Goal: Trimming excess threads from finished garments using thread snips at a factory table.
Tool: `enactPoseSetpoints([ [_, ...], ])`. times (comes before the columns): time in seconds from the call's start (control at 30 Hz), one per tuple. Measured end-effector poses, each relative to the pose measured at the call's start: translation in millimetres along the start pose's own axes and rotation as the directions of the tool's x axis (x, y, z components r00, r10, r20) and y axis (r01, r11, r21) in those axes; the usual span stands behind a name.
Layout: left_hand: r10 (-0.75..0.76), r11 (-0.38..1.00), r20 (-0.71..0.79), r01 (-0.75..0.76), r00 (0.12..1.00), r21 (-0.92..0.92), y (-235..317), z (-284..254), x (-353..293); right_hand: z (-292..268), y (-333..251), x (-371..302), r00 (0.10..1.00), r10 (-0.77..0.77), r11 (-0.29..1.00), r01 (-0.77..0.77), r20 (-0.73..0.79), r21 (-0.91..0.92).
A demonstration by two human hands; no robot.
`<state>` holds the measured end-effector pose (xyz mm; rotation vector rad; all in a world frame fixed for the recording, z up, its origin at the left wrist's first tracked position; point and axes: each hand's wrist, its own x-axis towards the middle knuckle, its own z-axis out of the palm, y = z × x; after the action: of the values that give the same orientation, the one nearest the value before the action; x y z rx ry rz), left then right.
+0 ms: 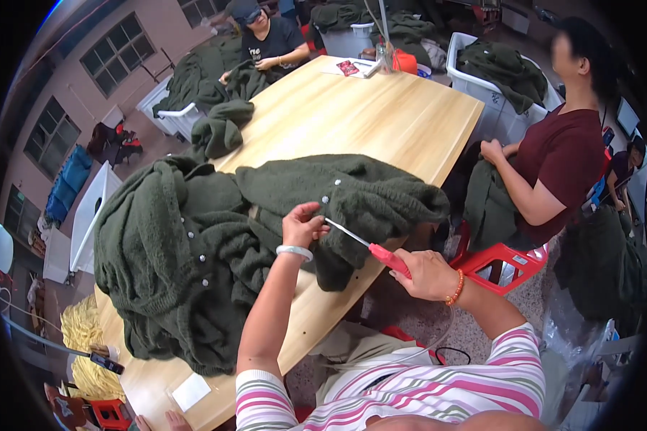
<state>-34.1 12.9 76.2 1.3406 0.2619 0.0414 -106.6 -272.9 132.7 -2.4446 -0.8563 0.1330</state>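
Observation:
A dark green knit cardigan [295,179] with shiny round buttons lies bunched across the table in front of me. My right hand [428,275] is closed round the red handle of a corded tool with a thin metal shaft [352,235], which looks like a soldering iron. Its shaft slants up and left to the fingers of my left hand [303,226]. Those fingers are curled together over the cardigan, beside its buttons; what they pinch, if anything, is too small to make out. Left of my left forearm rises a heap of the same green knitwear [172,266].
The wooden table [352,108] stretches away. A white paper [192,391] lies near its front left corner. At the right, a person in maroon [568,158] handles a green garment by a red stool [507,269]. Another person [269,43] works at the far left. White bins [474,75] hold knitwear.

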Motion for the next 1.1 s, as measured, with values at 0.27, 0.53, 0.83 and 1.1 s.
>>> enactPoseSetpoints([
  [0.27,-0.016,0.993,-0.025,0.012,1.0,-0.122,-15,-19,-8,2,-3,3,0.987,0.072,0.989,-0.052,0.144,-0.142],
  [0.53,-0.072,0.985,-0.062,0.062,0.995,-0.159,-20,-35,-19,1,-16,9,0.996,0.001,0.989,0.012,0.086,-0.15],
  [0.83,0.0,0.988,-0.124,-0.019,0.992,-0.152,-40,-51,-32,2,-14,3,0.983,0.008,0.994,0.012,0.185,-0.108],
  [1.1,0.501,0.448,0.039,-0.298,0.865,0.843,-17,-34,-41,4,-2,-2,0.996,0.028,0.999,-0.025,0.08,-0.045],
])
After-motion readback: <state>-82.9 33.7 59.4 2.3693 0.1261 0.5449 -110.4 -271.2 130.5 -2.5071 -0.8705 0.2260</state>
